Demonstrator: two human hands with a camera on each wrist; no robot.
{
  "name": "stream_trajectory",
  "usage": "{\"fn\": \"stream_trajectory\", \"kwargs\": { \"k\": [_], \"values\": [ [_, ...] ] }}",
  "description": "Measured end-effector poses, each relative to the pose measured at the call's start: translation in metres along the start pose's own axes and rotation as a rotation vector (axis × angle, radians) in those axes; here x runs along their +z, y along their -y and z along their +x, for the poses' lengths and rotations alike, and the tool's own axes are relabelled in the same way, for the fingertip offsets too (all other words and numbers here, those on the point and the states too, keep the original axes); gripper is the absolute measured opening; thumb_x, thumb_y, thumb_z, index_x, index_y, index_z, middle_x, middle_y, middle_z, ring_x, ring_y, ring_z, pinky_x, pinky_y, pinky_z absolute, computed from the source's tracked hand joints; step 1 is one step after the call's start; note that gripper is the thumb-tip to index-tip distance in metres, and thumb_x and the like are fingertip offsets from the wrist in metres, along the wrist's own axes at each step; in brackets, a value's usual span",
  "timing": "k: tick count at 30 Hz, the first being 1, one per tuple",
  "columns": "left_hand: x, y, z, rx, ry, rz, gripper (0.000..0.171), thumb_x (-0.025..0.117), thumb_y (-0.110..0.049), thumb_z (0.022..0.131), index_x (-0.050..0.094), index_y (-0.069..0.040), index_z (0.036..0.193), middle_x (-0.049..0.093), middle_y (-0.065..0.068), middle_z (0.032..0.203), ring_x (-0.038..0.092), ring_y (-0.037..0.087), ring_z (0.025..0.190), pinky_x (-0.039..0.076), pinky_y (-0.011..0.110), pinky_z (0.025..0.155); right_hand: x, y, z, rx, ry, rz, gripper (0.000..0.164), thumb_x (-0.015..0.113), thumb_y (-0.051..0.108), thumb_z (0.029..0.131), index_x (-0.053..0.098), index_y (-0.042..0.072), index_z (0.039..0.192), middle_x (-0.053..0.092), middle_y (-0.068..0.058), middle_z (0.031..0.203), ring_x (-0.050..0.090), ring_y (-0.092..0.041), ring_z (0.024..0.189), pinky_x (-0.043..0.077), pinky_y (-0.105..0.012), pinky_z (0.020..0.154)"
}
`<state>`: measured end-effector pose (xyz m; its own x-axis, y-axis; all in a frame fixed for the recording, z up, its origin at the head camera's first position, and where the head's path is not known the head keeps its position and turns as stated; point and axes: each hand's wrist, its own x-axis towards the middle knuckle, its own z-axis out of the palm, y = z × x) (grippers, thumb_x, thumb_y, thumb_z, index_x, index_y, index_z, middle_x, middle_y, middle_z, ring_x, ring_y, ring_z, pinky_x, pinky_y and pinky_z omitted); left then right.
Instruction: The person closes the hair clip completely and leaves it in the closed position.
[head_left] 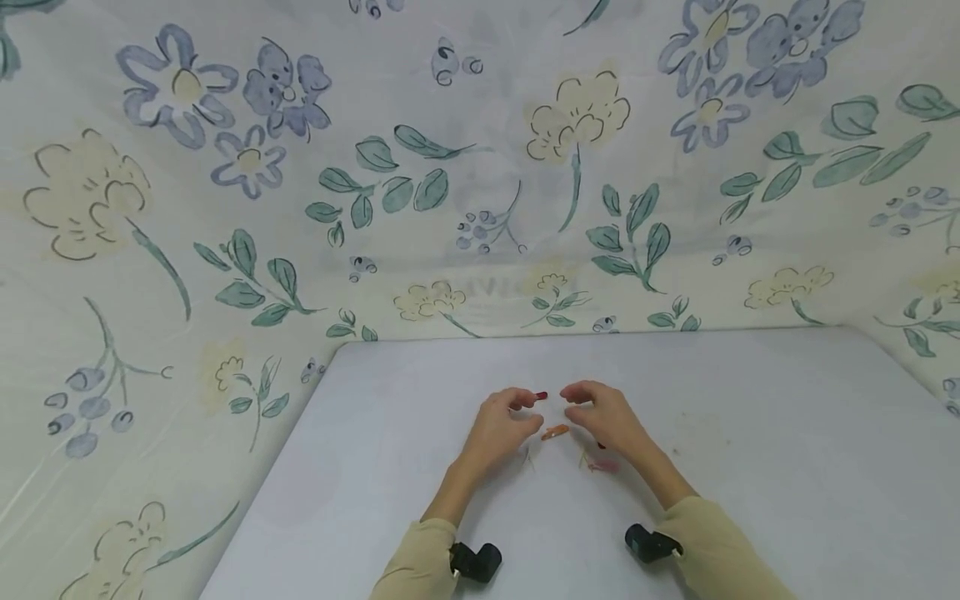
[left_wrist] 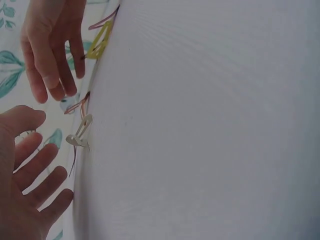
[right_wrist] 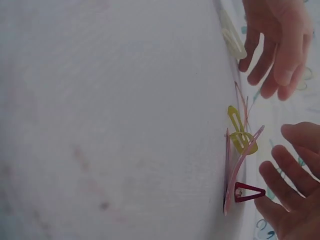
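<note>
Several small snap hair clips lie on the white table between the two hands. My left hand point(head_left: 501, 429) hovers on the left, fingers loosely bent and holding nothing; a red clip point(head_left: 542, 396) shows at its fingertips. Opposite it, my right hand point(head_left: 611, 421) is likewise relaxed, with nothing in it. An orange clip point(head_left: 555, 432) lies between the thumbs. Nearest the left hand in its wrist view is a white clip point(left_wrist: 80, 134). In the right wrist view a dark red clip point(right_wrist: 250, 192) appears beside the right fingers, with a pink clip point(right_wrist: 238, 172) and a yellow clip point(right_wrist: 242, 140) nearby.
The white table point(head_left: 360, 467) ends at a back edge against a flower-printed cloth point(head_left: 495, 183). A black wrist camera point(head_left: 480, 563) sits on the left forearm, another black camera point(head_left: 648, 543) on the right one.
</note>
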<state>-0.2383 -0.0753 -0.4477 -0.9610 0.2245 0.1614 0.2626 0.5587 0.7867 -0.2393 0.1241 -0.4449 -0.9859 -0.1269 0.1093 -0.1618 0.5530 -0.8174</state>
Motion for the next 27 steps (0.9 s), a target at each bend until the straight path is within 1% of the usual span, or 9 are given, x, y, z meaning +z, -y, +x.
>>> {"fn": "stream_trajectory", "kwargs": {
  "k": [4, 6, 10, 13, 17, 22, 27],
  "values": [
    [0.001, -0.002, -0.003, -0.004, 0.050, 0.007, 0.033, 0.068, -0.023, 0.087, 0.067, -0.010, 0.117, 0.065, 0.001, 0.112, 0.055, 0.022, 0.112, 0.046, 0.044, 0.096, 0.001, -0.002, -0.002, 0.014, 0.039, -0.009, 0.029, 0.068, 0.009, 0.089, 0.067, 0.006, 0.119, 0.068, -0.009, 0.118, 0.063, -0.028, 0.111, 0.050, -0.046, 0.096],
    [0.002, -0.001, -0.003, 0.006, 0.070, 0.016, 0.033, 0.070, -0.024, 0.087, 0.067, -0.010, 0.117, 0.065, 0.001, 0.112, 0.055, 0.021, 0.112, 0.046, 0.043, 0.097, 0.003, -0.003, -0.003, 0.022, 0.055, -0.011, 0.030, 0.069, 0.009, 0.088, 0.067, 0.007, 0.119, 0.068, -0.008, 0.118, 0.062, -0.028, 0.113, 0.048, -0.046, 0.099],
    [0.005, 0.000, -0.003, 0.016, 0.097, 0.007, 0.033, 0.073, -0.026, 0.087, 0.068, -0.010, 0.116, 0.066, 0.001, 0.112, 0.055, 0.021, 0.111, 0.045, 0.043, 0.097, 0.006, -0.005, -0.005, 0.011, 0.076, -0.038, 0.031, 0.071, 0.007, 0.086, 0.068, 0.008, 0.117, 0.068, -0.007, 0.117, 0.060, -0.028, 0.116, 0.045, -0.048, 0.102],
    [0.006, 0.001, -0.003, 0.027, 0.096, 0.008, 0.033, 0.074, -0.028, 0.086, 0.069, -0.010, 0.113, 0.066, 0.001, 0.109, 0.055, 0.021, 0.109, 0.045, 0.042, 0.095, 0.007, -0.007, -0.004, -0.017, 0.089, -0.073, 0.029, 0.071, 0.006, 0.086, 0.069, 0.007, 0.115, 0.067, -0.007, 0.117, 0.058, -0.030, 0.120, 0.042, -0.050, 0.105],
    [0.006, 0.001, -0.004, 0.047, 0.092, 0.036, 0.031, 0.076, -0.027, 0.085, 0.070, -0.009, 0.110, 0.067, 0.001, 0.104, 0.053, 0.020, 0.103, 0.044, 0.041, 0.091, 0.009, -0.008, -0.003, -0.053, 0.108, -0.144, 0.026, 0.071, 0.005, 0.084, 0.071, 0.007, 0.111, 0.068, -0.008, 0.115, 0.057, -0.032, 0.121, 0.041, -0.051, 0.106],
    [0.006, 0.001, -0.004, 0.054, 0.100, 0.039, 0.031, 0.076, -0.026, 0.085, 0.070, -0.009, 0.110, 0.067, 0.001, 0.105, 0.053, 0.020, 0.104, 0.044, 0.041, 0.092, 0.010, -0.005, -0.003, -0.068, 0.115, -0.249, 0.017, 0.074, 0.008, 0.084, 0.074, 0.010, 0.101, 0.067, -0.005, 0.110, 0.057, -0.029, 0.116, 0.043, -0.050, 0.104],
    [0.007, 0.003, -0.004, 0.050, 0.111, 0.038, 0.030, 0.074, -0.027, 0.087, 0.070, -0.010, 0.111, 0.065, 0.001, 0.107, 0.052, 0.020, 0.105, 0.044, 0.041, 0.092, 0.011, -0.003, -0.004, -0.071, 0.128, -0.315, 0.007, 0.074, 0.010, 0.085, 0.076, 0.013, 0.091, 0.065, -0.004, 0.111, 0.056, -0.028, 0.116, 0.043, -0.048, 0.104]
  ]
}}
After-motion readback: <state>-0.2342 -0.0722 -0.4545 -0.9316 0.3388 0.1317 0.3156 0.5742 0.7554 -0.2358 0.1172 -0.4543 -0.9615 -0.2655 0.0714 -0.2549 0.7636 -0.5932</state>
